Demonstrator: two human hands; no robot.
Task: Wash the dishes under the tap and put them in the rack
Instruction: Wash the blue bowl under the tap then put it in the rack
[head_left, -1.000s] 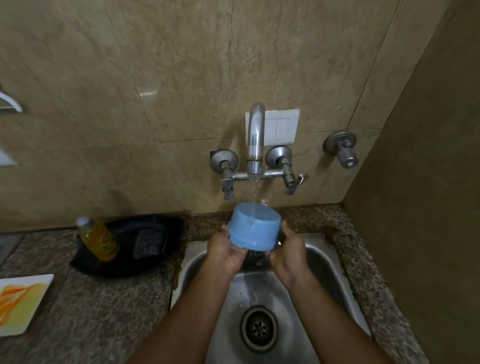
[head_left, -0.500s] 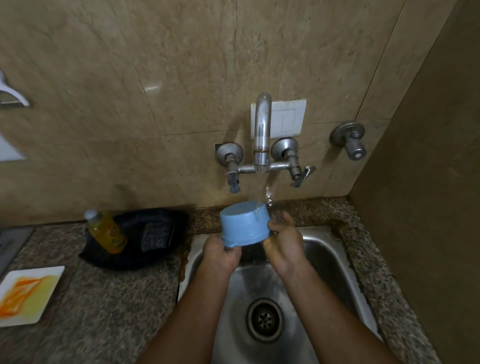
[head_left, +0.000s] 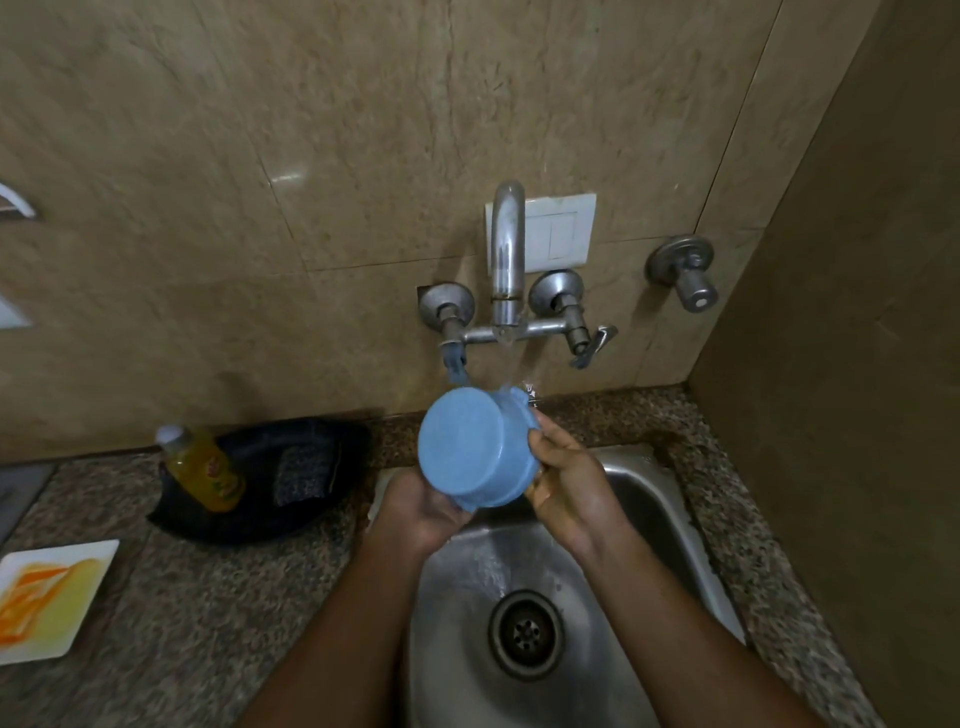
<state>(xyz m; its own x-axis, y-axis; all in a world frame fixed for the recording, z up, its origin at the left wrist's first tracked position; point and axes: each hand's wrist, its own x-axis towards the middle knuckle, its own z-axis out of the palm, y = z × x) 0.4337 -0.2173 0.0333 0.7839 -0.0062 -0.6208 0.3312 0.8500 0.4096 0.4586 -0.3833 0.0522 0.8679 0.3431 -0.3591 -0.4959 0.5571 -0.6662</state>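
Dishwashing at a steel sink below both hands: a blue bowl, tipped base-out so the tap stream above rinses its rim, is gripped between left hand and right hand.

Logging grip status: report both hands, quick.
Left hand: holding the blue bowl from below.
Right hand: gripping the same bowl's rim side.
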